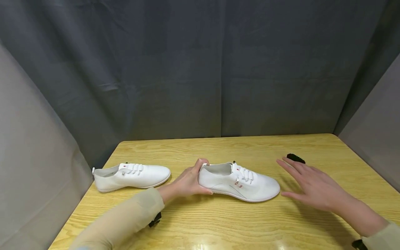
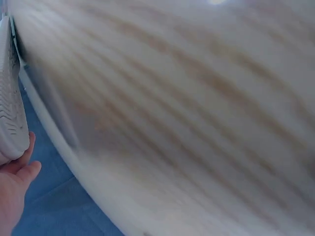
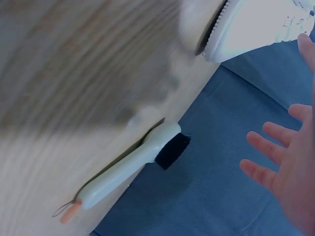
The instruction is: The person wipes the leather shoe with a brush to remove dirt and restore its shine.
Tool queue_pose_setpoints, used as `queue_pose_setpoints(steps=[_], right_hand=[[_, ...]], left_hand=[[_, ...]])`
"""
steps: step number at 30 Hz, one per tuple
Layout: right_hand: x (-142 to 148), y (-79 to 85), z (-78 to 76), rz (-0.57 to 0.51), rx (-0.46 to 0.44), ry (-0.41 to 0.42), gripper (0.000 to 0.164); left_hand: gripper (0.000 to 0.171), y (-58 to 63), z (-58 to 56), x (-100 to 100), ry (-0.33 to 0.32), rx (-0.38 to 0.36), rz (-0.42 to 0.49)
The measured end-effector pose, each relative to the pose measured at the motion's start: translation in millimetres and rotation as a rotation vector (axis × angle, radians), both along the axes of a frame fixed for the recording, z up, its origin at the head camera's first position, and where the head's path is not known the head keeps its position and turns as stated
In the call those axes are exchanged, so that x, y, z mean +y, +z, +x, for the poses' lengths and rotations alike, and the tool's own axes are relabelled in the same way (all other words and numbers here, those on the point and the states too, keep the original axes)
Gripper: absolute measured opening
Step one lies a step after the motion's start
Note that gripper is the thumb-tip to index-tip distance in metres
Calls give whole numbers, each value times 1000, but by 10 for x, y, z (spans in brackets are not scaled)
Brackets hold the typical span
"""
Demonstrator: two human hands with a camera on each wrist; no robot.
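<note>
I had the left hand (image 1: 187, 181) gripping the heel of a white shoe (image 1: 254, 187), thumb on the near side and fingers round the far side. On the right hand (image 1: 317, 189) I saw the fingers spread wide, holding nothing, with the thumb just beside the shoe's toe. I couldn't tell whether the thumb met it.

The shoe sat between the two hands, near the middle of the table (image 1: 243, 227), toe pointing right. I could read red marks on its side but couldn't make out whether its whole sole was down. Through the left wrist view I got its tread, ridged and pale.

Just beyond the right fingers I saw the black bristles of a brush (image 3: 130, 169); the right wrist view gave me its pale handle, orange tip and thin loop. Off to the left I had the second shoe (image 1: 137, 177), upright on the table, toe also to the right. Further out, pale sleeves (image 1: 125, 217) covered the forearms, and a dark curtain (image 1: 175, 76) hung behind everything.
</note>
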State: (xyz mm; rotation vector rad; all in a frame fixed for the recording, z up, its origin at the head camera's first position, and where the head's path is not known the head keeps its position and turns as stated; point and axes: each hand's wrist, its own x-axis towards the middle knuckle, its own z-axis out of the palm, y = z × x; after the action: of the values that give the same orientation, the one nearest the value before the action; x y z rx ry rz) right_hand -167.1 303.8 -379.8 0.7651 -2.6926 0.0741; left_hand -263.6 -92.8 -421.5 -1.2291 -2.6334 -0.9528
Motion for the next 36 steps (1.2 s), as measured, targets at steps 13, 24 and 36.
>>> queue_pose_setpoints(steps=[13, 24, 36], right_hand=[[110, -112, 91, -48, -37, -23, 90], [113, -161, 75, -60, -52, -31, 90], [52, -142, 59, -76, -35, -12, 89]], left_hand=[[82, -28, 55, -52, -28, -140, -174], [96, -24, 157, -145, -32, -73, -226], [106, -93, 176, -64, -40, -16, -239]])
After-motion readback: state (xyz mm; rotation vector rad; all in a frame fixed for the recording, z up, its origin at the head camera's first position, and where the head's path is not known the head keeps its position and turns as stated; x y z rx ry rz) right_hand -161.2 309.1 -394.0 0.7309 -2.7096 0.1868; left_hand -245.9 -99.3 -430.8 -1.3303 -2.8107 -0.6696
